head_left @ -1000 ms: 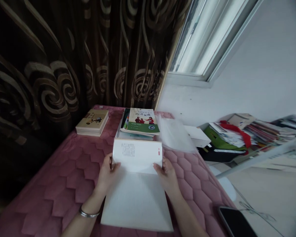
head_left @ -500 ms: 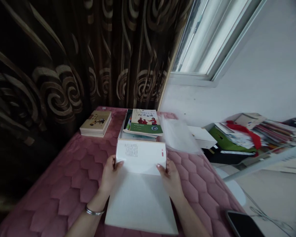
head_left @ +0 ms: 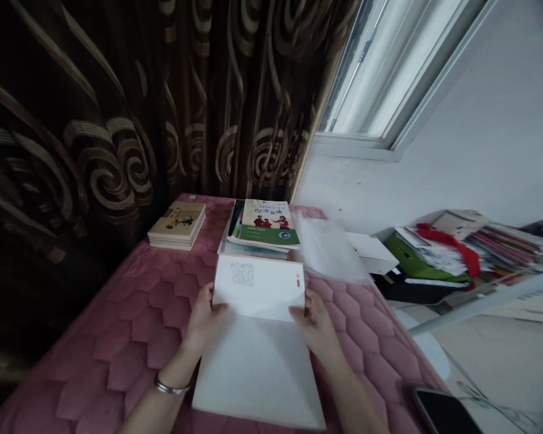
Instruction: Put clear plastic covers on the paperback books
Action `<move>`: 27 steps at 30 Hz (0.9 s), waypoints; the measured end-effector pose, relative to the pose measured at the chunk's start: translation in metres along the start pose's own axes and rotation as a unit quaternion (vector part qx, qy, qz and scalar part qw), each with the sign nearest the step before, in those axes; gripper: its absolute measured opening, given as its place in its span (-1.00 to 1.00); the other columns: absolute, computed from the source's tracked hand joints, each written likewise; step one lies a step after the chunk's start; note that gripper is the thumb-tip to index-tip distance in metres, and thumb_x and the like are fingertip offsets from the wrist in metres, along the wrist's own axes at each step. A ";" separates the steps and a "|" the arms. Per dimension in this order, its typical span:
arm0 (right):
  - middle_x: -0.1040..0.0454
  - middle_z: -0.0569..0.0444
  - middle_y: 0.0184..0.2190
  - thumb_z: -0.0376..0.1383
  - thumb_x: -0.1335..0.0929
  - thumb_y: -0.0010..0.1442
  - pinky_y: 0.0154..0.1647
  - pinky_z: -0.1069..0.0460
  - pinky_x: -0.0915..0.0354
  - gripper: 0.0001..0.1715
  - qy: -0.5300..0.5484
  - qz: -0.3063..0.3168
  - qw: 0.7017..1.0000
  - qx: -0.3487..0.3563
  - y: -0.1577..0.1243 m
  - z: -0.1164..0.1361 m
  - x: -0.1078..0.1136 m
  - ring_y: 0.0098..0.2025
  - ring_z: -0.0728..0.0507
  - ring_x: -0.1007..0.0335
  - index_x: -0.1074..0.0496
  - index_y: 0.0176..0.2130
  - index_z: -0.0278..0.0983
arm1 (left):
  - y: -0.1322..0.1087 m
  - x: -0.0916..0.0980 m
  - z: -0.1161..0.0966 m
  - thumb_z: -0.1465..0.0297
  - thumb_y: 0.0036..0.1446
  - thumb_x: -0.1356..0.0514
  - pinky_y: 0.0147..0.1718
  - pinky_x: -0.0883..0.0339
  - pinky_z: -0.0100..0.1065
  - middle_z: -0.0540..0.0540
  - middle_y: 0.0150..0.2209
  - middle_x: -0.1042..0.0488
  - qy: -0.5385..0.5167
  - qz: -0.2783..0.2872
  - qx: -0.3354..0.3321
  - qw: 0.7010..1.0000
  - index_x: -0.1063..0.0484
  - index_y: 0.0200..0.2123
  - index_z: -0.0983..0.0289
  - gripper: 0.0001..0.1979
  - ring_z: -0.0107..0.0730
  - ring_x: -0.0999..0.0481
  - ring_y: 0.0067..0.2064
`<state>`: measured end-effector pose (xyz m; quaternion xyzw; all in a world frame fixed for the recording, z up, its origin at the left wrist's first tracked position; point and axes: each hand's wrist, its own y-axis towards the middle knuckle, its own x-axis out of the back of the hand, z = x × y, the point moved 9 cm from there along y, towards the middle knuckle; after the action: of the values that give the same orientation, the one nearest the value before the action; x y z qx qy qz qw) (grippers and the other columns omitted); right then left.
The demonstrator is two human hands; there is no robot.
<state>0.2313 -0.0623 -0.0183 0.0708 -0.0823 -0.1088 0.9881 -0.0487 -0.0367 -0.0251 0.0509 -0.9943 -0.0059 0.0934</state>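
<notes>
A white book point(head_left: 260, 289) is held upright or slightly tilted in front of me, with a block of small print and a small red mark on the side I see. My left hand point(head_left: 207, 316) grips its left edge, thumb on the face and fingers behind. At the right edge my right hand point(head_left: 315, 319) pinches it the same way. Directly below lies a larger, plain pale flat thing point(head_left: 257, 374), like a board or big book; I cannot tell whether it is joined to the white book. A silver bangle point(head_left: 172, 386) circles my left wrist.
Behind stands a stack of books point(head_left: 266, 223) with a green-and-white cover on top. A small book stack point(head_left: 178, 224) sits at left, a clear plastic sheet point(head_left: 330, 247) and white box point(head_left: 373, 250) at right. A phone point(head_left: 443, 410) lies at the quilted pink surface's point(head_left: 131, 325) edge.
My hands and the white book have stayed almost in place, with the book's tilt shifting slightly. The view has moved only a little.
</notes>
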 end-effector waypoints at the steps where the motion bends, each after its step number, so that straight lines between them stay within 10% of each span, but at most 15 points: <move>1: -0.53 0.02 -0.24 -0.20 -0.39 0.00 -0.28 -0.02 -0.37 -0.48 0.016 0.003 1.000 -0.007 -0.001 0.002 0.000 -0.25 -0.17 -0.47 -0.25 -0.04 -0.24 | 0.001 0.001 0.002 0.49 -0.14 -0.17 -0.15 -0.36 -0.23 0.15 -0.18 -0.51 0.009 -0.005 0.001 1.000 -0.27 -0.09 0.31 -0.56 -0.22 -0.52 -0.14; 12: -0.55 -0.04 -0.19 -0.08 -0.38 0.10 -0.25 -0.05 -0.40 -0.26 0.010 -0.091 0.996 0.014 0.008 -0.014 0.006 -0.23 -0.18 -0.50 -0.16 0.18 -0.26 | -0.004 0.000 -0.011 0.47 0.05 -0.17 -0.03 -0.32 -0.11 0.32 0.01 -0.41 0.143 -0.032 -0.005 0.989 -0.20 0.09 0.35 -0.50 -0.11 -0.47 0.02; 19: -0.53 -0.03 -0.07 -0.11 -0.31 0.12 -0.20 -0.04 -0.38 -0.52 -0.100 -0.088 0.990 0.039 0.013 -0.005 0.002 -0.20 -0.16 -0.47 -0.45 -0.01 -0.24 | -0.020 -0.007 -0.043 0.39 0.22 -0.06 -0.03 -0.24 0.13 0.41 0.14 -0.26 0.436 -0.087 -0.058 0.894 -0.12 0.25 0.29 -0.48 0.08 -0.37 0.08; 27: -0.59 0.02 -0.21 -0.11 -0.29 0.12 -0.12 -0.08 -0.37 -0.62 -0.133 -0.049 0.990 0.001 0.018 -0.015 -0.004 -0.19 -0.17 -0.49 -0.55 -0.18 -0.21 | -0.043 -0.064 -0.043 0.40 0.27 0.03 0.29 0.26 0.09 -0.04 0.31 -0.14 0.470 0.153 -0.248 0.833 -0.14 0.25 -0.04 -0.51 -0.20 -0.09 0.32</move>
<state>0.2335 -0.0425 -0.0311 0.0607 -0.2093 -0.1659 0.9617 0.0260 -0.0735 0.0043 -0.1301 -0.7906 -0.2130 0.5591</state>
